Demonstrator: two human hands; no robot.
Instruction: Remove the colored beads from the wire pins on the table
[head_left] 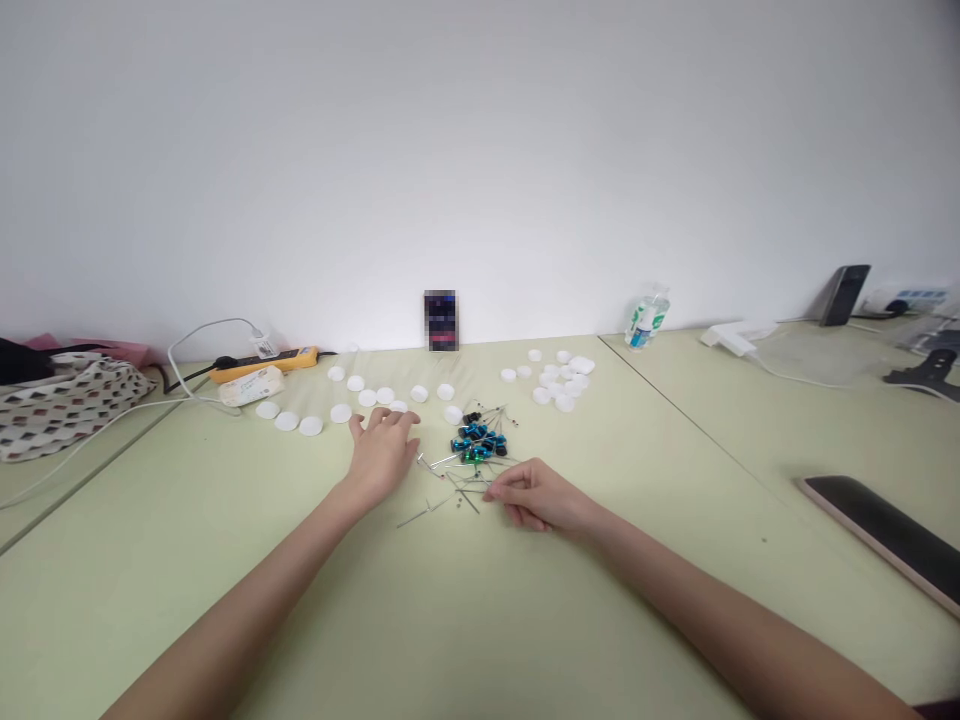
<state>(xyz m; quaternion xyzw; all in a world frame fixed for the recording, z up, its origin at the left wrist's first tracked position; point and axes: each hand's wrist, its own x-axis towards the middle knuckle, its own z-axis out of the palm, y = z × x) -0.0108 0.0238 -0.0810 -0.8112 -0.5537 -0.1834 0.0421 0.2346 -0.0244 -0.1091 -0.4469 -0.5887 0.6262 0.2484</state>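
Note:
My left hand [382, 455] is over the table with its fingers spread, the fingertips beside a white round cap [398, 407]. Whether it touches that cap I cannot tell. My right hand [536, 497] has thumb and forefinger pinched at the end of a thin metal rod [472, 491]. Between the hands lies a heap of small blue-and-black parts [480, 440] with thin metal stems, a green one [474, 456] among them. More thin rods [412, 520] and tiny bits are scattered in front of the heap.
White caps [310, 426], some seemingly on clear tubes, run along the left; another cluster [555, 378] is right of centre. Against the wall stand a pixelated dark object [442, 320] and a clear bottle [646, 318]. A yellow power strip [264, 364] lies left, a black-topped case [885, 530] right.

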